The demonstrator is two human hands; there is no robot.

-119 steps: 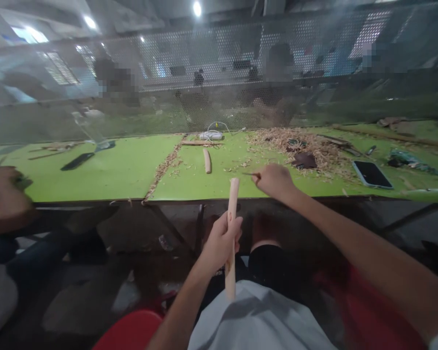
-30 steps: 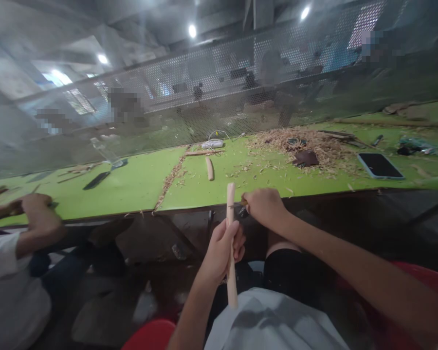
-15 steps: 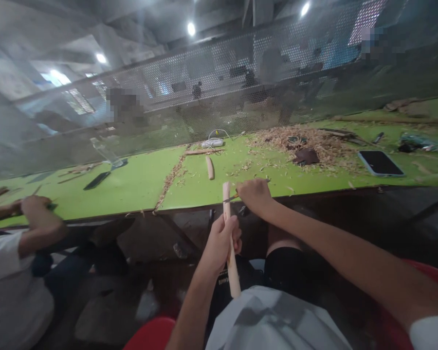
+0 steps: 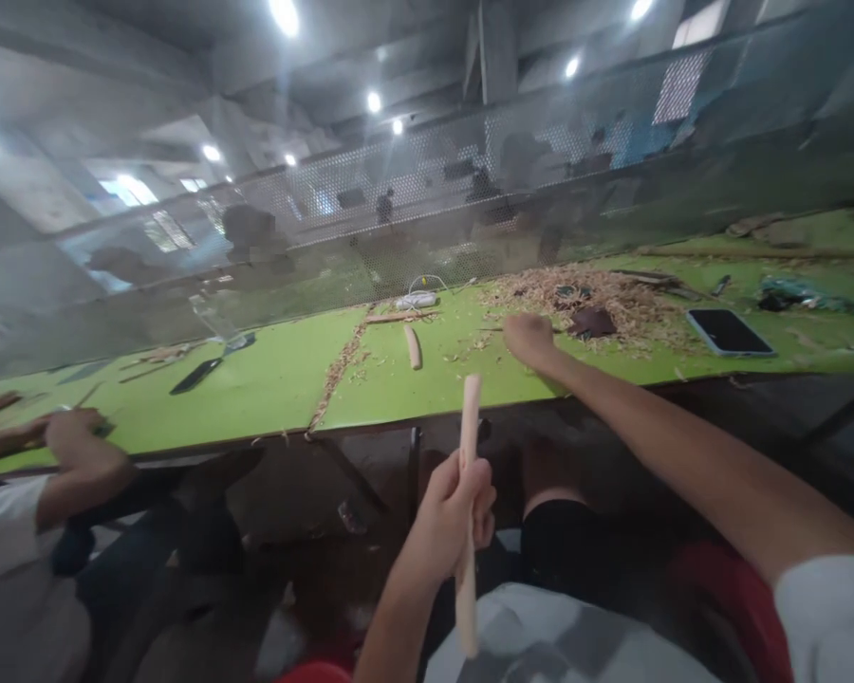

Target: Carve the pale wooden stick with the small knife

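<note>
My left hand [image 4: 455,512] is wrapped round a pale wooden stick [image 4: 471,413], gripping it near its middle. The stick stands upright in front of my lap, with its top end just short of the table edge. Over the green table, my right hand [image 4: 529,340] is closed on a knife [image 4: 492,329], whose thin blade points left. Knife and stick are apart. A shorter carved wooden piece [image 4: 414,348] lies on the table beyond the stick.
Wood shavings [image 4: 612,294] are heaped around a dark brown piece [image 4: 593,323]. A phone [image 4: 730,332] lies right, another dark phone [image 4: 195,377] left near a clear bottle [image 4: 217,318]. A white power strip [image 4: 417,300] sits by the mesh screen. A co-worker's hand [image 4: 75,436] is at left.
My right hand has drawn the knife off the stick and moved forward over the table. My left hand with the stick has come lower and slightly right in view.
</note>
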